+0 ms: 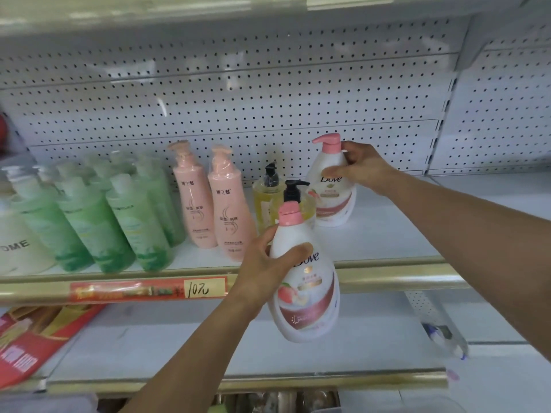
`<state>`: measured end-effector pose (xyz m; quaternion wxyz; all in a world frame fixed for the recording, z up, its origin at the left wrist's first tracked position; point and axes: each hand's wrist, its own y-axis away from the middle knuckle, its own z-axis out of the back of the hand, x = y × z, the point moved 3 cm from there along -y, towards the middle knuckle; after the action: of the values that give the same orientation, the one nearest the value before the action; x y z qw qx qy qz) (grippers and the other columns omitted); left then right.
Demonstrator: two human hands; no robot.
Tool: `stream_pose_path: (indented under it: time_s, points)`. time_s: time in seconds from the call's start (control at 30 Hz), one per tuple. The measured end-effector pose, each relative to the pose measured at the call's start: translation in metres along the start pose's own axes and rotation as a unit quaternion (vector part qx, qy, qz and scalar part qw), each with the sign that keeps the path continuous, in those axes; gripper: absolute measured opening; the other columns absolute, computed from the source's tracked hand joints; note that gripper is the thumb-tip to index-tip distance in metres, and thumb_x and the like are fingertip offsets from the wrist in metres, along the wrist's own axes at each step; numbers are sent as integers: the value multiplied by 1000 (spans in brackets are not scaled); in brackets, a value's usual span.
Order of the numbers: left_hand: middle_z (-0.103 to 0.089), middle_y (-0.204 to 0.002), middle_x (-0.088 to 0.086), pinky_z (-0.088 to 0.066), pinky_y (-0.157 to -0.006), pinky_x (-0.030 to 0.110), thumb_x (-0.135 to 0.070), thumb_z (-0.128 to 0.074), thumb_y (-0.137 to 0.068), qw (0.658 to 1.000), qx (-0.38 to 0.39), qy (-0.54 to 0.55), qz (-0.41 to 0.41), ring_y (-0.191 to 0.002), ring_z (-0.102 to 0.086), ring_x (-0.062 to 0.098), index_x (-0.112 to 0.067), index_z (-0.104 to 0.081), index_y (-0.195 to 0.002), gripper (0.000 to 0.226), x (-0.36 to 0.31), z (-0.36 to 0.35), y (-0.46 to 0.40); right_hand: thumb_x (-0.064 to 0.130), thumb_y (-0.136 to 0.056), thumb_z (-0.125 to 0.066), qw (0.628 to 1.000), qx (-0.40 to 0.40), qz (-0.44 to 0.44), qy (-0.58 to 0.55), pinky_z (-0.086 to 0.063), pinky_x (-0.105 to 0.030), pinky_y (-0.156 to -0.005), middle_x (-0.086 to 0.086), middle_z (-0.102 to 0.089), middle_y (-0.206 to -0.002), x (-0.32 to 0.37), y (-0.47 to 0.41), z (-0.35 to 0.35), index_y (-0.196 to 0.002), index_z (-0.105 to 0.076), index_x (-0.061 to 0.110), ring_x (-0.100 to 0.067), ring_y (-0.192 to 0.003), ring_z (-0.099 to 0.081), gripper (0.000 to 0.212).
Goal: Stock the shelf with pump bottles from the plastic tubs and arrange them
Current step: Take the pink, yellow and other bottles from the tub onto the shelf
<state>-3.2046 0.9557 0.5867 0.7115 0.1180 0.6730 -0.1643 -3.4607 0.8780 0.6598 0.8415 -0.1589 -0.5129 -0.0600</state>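
- Dove pump bottle [304,287], in front of the shelf [387,275] edge: my left hand [268,263] grips its shoulder.
- Second Dove bottle [334,192], standing on the shelf beside yellow bottles [265,201]: my right hand [362,166] holds its neck.

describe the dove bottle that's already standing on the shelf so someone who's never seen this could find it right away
Start at the upper shelf with the gold front rail. Follow its row past the green bottles and two pink bottles to the right end. The standing Dove bottle is the last one, gripped by the right hand; unlike its twin in the left hand, it rests on the shelf.
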Motion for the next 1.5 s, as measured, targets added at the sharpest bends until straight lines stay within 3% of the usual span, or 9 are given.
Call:
stream_pose_path:
  time_s: [0.17, 0.27, 0.4, 0.5, 0.6, 0.67, 0.9, 1.13, 1.5]
  points:
    - [-76, -91, 0, -59, -69, 31, -19, -77, -80, 1000, -2, 11, 5, -81, -73, 19, -24, -67, -105, 28, -2, 0, 2, 15, -75, -81, 999, 43, -6, 7, -52, -37, -95, -4, -69, -116, -4, 0, -1, -130, -56, 22, -21, -108, -66, 61]
    - [-76, -90, 0, -60, -70, 33, -21, -77, -80, 999, -17, 33, 18, -81, -74, 19, -25, -67, -106, 29, -3, -2, 7, 25, -79, -79, 998, -52, 19, 21, -41, -33, -105, -4, -45, -147, -4, 12, -4, -148, -35, 27, -19, -133, -44, 82]
    - [-76, -94, 2, -60, -80, 43, -37, -81, -69, 997, -52, 45, 27, -85, -74, 21, -24, -65, -109, 45, -5, -2, 10, 26, -88, -70, 976, -180, 118, -25, -49, -30, -90, 1, -64, -113, 9, 69, -13, -125, -58, 17, -8, -101, -60, 40]
    - [-75, -95, 3, -60, -79, 42, -42, -77, -62, 997, -63, 50, 18, -84, -74, 21, -20, -63, -111, 55, -12, -6, 14, 26, -86, -71, 994, -8, 82, -73, -51, -30, -70, 1, -72, -85, 17, 119, -21, -97, -69, 14, -5, -74, -67, 16]
    - [-75, -93, 1, -60, -76, 40, -39, -77, -62, 997, -61, 40, -7, -82, -74, 21, -20, -63, -109, 52, -22, -14, 17, 32, -75, -76, 966, 255, -1, -48, -55, -28, -84, 4, -72, -109, 14, 164, -32, -118, -63, 24, -11, -101, -68, 45]
    - [-75, -93, 1, -60, -76, 42, -36, -77, -62, 998, -53, 32, -27, -82, -74, 21, -22, -63, -108, 50, -28, -22, 19, 21, -75, -81, 956, 287, -13, -63, -55, -30, -88, 5, -70, -116, 8, 180, -35, -122, -58, 23, -13, -107, -67, 53]
    - [-72, -105, -4, -57, -72, 24, -29, -81, -73, 993, 11, 5, -121, -90, -71, 11, -24, -60, -121, 53, -50, -50, 18, 6, -63, -89, 987, 114, 28, -110, -57, -31, -77, 1, -73, -104, 2, 192, -11, -116, -58, 14, -16, -96, -71, 62]
    - [-59, -126, -21, -40, -90, 5, -47, -67, -83, 976, -9, -103, -193, -114, -54, -7, -35, -49, -133, 54, -29, -54, 15, 11, -56, -93, 993, -32, 48, -100, -57, -26, -71, 3, -71, -99, -8, 170, 10, -111, -57, 21, -12, -89, -70, 66]
    - [-30, -154, 0, -29, -111, 39, -45, -66, -81, 823, -157, -457, -298, -142, -27, 25, -23, -41, -144, 71, 5, -37, -3, 21, -53, -95, 995, -61, 8, -79, -55, -26, -73, 5, -68, -102, -43, 124, 2, -114, -55, 21, -9, -93, -67, 73]
